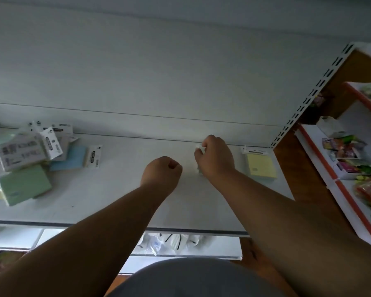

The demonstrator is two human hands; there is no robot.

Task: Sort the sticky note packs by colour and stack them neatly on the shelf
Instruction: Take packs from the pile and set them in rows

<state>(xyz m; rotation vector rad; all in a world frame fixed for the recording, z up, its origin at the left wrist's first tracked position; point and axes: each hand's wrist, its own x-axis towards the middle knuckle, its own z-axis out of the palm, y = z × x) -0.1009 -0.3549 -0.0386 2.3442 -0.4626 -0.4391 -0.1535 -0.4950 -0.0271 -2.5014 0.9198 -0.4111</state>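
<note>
Yellow pack [261, 167] header toward wall, right hand [215, 156] pinching hidden pack, left hand [162, 171] fisted empty.

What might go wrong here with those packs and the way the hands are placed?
1. The right hand covers the pack it pinches, so its colour is hidden; it may land beside the wrong colour next to the yellow pack.
2. The jumbled pile at the left lies tilted and overlapping; pulling one out could topple others.
3. The green pack sits nearest the shelf front and could get knocked off.
</note>
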